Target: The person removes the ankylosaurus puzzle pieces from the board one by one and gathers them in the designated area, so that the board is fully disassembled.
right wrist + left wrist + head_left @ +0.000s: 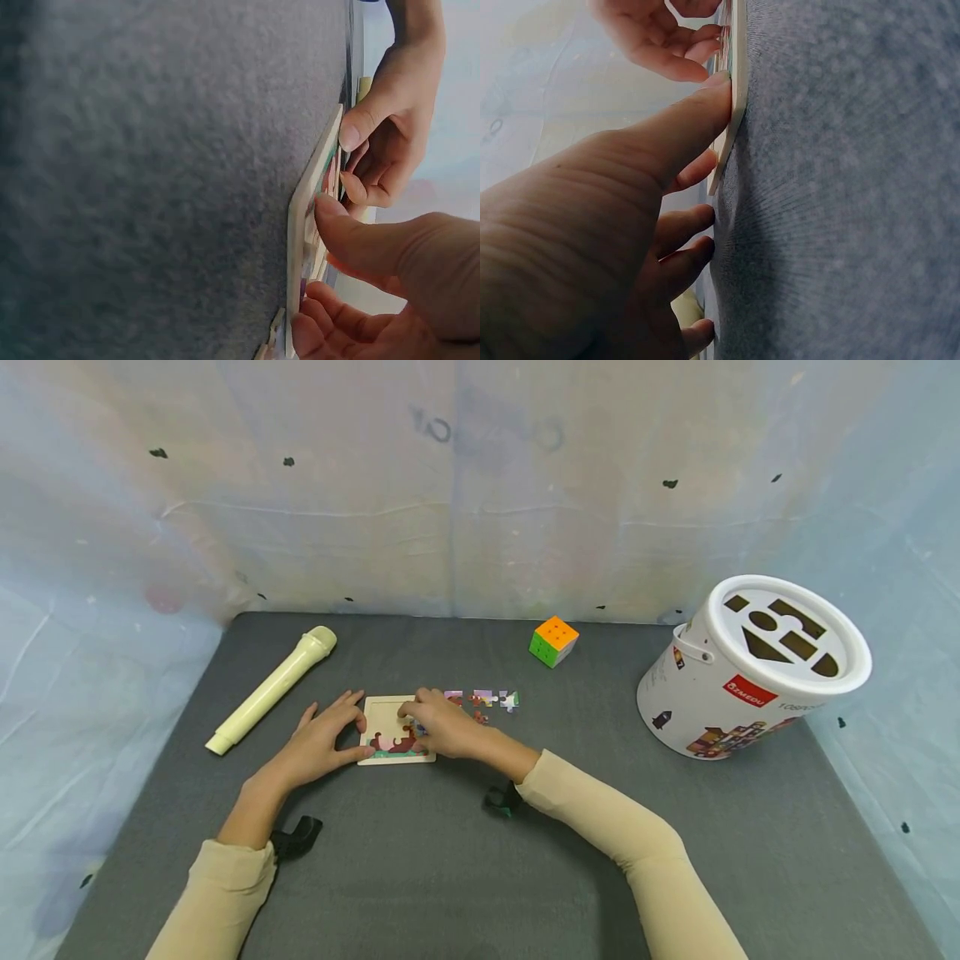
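A wooden puzzle board (388, 703) with a raised pale rim lies flat on the table, several coloured pieces (392, 747) along its lower part. My left hand (318, 745) holds the board at its left side, thumb on the near-left corner and index finger at the left edge; its other fingers spread on the cloth. Over the board's right half, my right hand (444, 727) has thumb and index finger curled about a bluish puzzle piece (417, 727), mostly covered by the fingers. Loose puzzle pieces (482, 697) lie just right of the board.
A pale yellow toy microphone (272, 690) lies left of the board. Behind to the right stands a Rubik's cube (553, 642). A white shape-sorter bucket (738, 672) occupies the right side. The grey-covered table (420, 877) meets a plastic-sheeted wall (465, 543) at the back.
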A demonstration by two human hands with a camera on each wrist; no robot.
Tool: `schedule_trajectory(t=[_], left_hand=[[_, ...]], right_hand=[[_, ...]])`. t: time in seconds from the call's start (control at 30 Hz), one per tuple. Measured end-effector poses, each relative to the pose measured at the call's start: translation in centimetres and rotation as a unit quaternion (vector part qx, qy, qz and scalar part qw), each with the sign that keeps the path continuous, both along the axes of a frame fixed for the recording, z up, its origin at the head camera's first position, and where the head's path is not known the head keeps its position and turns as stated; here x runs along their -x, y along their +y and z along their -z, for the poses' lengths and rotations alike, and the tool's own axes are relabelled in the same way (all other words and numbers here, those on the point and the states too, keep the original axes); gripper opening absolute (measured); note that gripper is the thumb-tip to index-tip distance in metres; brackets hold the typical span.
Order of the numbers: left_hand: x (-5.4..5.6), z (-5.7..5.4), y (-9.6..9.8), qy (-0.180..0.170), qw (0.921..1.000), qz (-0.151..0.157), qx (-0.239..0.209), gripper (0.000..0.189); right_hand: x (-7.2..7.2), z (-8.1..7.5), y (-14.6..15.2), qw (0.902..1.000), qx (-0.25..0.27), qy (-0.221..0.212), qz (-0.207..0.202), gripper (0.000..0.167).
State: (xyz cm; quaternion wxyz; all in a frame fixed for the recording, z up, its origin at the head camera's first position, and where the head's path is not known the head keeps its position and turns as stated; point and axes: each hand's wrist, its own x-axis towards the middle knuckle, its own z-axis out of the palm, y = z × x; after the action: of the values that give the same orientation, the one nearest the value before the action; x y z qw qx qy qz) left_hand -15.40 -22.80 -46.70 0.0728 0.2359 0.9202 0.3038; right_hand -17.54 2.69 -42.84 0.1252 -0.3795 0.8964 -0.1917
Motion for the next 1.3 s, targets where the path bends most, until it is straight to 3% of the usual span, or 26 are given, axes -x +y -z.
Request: schedule_trajectory(t=[0.3,0.57,0.93,1.1,1.2,1.3], left_hand=[[-0.1,-0.1,-0.1,0.004,1.0,0.002,-0.004,0.032],[-0.2,-0.2,-0.1,0.002,1.0,0.0,-0.006,0.032],[-0.1,-0.1,0.0,0.005,1.0,0.001,-0.003,0.032],[0.0,-0.1,0.0,0.004,1.0,0.0,-0.001,0.032],[0.0,0.0,0.0,0.004,1.0,-0.001,0.001,0.032],[0.0,-0.1,0.0,0.007,1.0,-0.001,0.0,0.032]], right_hand=[[0.8,-0.2,-0.8,0.9984,-0.048,-0.027,-0.002,0.033],[0.7,-0.4,-1.1,0.998,-0.057,-0.027,-0.003,0.037],[-0.5,-0.7,-1.7,0.9951,-0.089,0.028,0.034,0.035],[-0.7,-0.3,-0.9,0.9975,-0.037,-0.008,0.06,0.045],[-0.7,0.0,0.3,0.9951,0.043,-0.055,0.07,0.043],[-0.5,0.0,1.8,0.9852,0.125,-0.085,0.081,0.032]])
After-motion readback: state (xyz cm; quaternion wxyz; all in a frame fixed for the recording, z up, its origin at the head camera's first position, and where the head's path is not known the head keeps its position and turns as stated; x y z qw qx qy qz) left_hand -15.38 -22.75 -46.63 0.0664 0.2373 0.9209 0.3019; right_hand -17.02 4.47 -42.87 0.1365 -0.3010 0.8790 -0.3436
